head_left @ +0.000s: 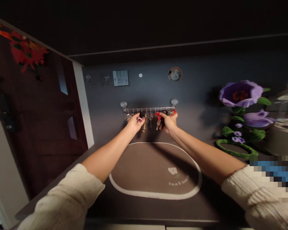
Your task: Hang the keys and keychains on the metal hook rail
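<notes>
A clear hook rail [150,109] is fixed to the dark wall by two round suction mounts, with several keys and key rings hanging from it. At its left part, my left hand [134,124] is closed around keys with a pink ring [140,119]. Just beside that hand dangles a gold letter keychain [144,126]. My right hand [170,123] grips a bunch of keys at the rail's right part; a red ribbon [157,114] shows by its thumb. Its other fingertips are partly hidden. Between both hands hangs a small silver key [151,120].
Below the rail, a brown oval mat [144,169] with a white border lies on the dark counter [96,204]. Purple fabric flowers [241,94] and a glass-topped container [285,127] stand at right. A dark red door [38,127] is at left, and a cabinet hangs overhead.
</notes>
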Demonstrator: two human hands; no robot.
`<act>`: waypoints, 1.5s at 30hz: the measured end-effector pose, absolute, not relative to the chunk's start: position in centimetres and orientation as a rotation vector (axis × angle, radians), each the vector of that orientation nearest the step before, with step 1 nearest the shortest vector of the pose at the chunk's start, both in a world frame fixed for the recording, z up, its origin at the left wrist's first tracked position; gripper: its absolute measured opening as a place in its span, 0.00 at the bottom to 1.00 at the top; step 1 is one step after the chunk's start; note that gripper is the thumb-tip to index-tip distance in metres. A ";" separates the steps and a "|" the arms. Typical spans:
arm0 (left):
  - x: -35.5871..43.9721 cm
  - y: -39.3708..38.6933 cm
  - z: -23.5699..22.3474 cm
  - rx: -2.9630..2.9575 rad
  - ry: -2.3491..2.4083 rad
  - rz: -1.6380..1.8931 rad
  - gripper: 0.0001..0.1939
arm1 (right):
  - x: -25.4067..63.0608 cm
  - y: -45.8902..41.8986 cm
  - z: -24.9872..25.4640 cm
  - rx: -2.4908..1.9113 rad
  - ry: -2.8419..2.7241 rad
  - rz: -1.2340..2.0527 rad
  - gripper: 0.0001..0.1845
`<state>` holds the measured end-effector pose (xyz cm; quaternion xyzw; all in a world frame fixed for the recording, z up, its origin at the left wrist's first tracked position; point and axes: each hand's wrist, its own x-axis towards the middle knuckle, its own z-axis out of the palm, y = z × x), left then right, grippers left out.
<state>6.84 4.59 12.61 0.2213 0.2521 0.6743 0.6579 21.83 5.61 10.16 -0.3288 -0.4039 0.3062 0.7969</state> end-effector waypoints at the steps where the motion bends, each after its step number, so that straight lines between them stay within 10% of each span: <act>1: 6.9 4.6 13.1 0.522 0.569 1.534 0.11 | 21.8 5.8 10.7 -0.699 -0.873 0.649 0.34; 10: 7.9 3.4 16.4 0.635 0.577 1.515 0.10 | 21.2 3.4 14.4 -0.638 -0.940 0.805 0.30; 22: 3.1 -3.0 7.0 1.426 1.145 0.974 0.15 | 25.1 -1.8 6.3 -1.187 -1.659 1.054 0.35; 32: 0.4 -3.0 3.6 2.377 1.323 0.632 0.23 | 23.8 -0.3 8.6 -1.533 -2.105 0.460 0.11; 45: -0.2 -4.3 2.8 2.808 0.884 0.502 0.22 | 18.2 6.0 7.8 -1.370 -1.484 0.276 0.09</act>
